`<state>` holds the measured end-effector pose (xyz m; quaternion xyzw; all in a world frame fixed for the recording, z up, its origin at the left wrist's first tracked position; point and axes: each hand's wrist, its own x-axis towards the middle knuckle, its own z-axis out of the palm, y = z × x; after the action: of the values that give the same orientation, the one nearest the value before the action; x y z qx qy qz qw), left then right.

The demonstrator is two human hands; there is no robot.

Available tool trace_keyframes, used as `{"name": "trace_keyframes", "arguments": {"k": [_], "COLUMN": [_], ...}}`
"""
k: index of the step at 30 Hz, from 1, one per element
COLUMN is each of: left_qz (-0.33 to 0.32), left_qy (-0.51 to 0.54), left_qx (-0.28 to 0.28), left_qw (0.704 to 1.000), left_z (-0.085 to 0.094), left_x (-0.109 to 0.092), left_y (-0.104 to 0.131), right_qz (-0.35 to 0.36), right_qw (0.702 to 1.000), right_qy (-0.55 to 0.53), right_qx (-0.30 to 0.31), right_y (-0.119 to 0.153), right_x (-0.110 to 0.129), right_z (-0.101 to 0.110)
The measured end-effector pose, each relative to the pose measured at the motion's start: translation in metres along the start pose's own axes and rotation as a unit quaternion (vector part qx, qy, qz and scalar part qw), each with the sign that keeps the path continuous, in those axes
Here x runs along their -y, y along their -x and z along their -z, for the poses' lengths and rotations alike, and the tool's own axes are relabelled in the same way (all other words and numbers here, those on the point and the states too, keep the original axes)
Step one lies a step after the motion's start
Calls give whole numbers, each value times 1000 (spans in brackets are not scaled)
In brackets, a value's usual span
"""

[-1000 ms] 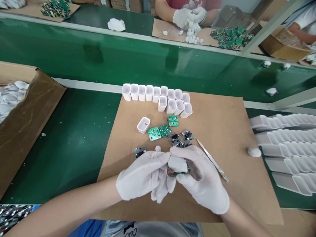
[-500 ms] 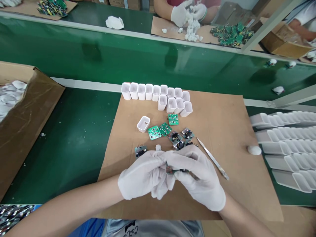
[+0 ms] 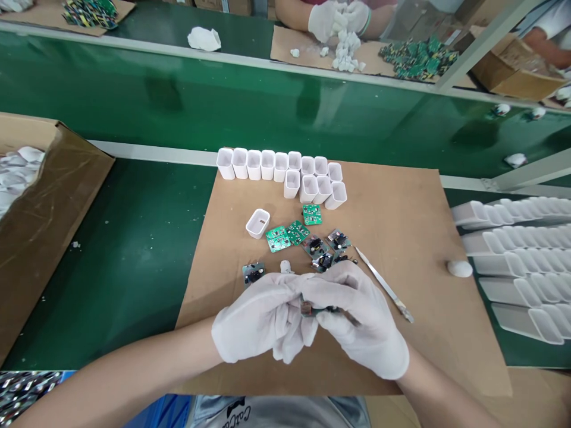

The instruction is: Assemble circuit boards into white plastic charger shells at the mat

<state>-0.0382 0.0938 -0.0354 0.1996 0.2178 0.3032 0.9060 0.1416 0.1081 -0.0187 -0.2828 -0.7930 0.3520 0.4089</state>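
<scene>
A small circuit board [image 3: 307,308] with parts on it is held between my two white-gloved hands, low over the brown cardboard sheet [image 3: 401,226]. My right hand [image 3: 363,321] pinches it from the right. My left hand [image 3: 263,315] is closed against its left end, and the fingers hide much of it. Beyond the hands lie several green boards [image 3: 278,239] and several boards with dark parts [image 3: 314,245]. One more such board [image 3: 253,273] is by my left hand. A small white piece [image 3: 285,267] stands just past my fingertips.
White cups [image 3: 254,164] stand in rows at the back, with one cup [image 3: 257,223] nearer. A white tool [image 3: 386,285] lies right of my hands. Stacked white cups [image 3: 521,261] fill the right side. A carton [image 3: 49,208] stands left. A person's gloved hands [image 3: 339,21] work beyond the partition.
My hands keep almost the same pose around the board. The view has shifted slightly. Across the partition, the other person's hands have moved a little.
</scene>
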Motion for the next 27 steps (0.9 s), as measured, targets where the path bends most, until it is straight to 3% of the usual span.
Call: {"name": "trace_keyframes", "arguments": {"k": [7, 14, 16, 22, 25, 27], "left_qz": [17, 29, 35, 22, 16, 29], "left_qy": [-56, -96, -99, 12, 12, -24], "left_qx": [-18, -49, -53, -2, -11, -29], "left_qw": [998, 994, 993, 1000, 1000, 999], "left_z": [-14, -12, -11, -9, -9, -10], "left_x": [-14, -12, -13, -14, -14, -14], "left_y": [3, 3, 4, 4, 5, 6], "right_qz": [-110, -156, -151, -35, -30, -63], "right_qw": [991, 982, 984, 991, 991, 992], "right_qy": [-78, -80, -83, -125, -125, -109], "right_qx": [-4, -63, -53, 34, 31, -5], "right_y": [2, 1, 0, -8, -8, -6], "right_x": [11, 16, 15, 12, 12, 13], "right_z": [13, 2, 3, 8, 8, 6]}}
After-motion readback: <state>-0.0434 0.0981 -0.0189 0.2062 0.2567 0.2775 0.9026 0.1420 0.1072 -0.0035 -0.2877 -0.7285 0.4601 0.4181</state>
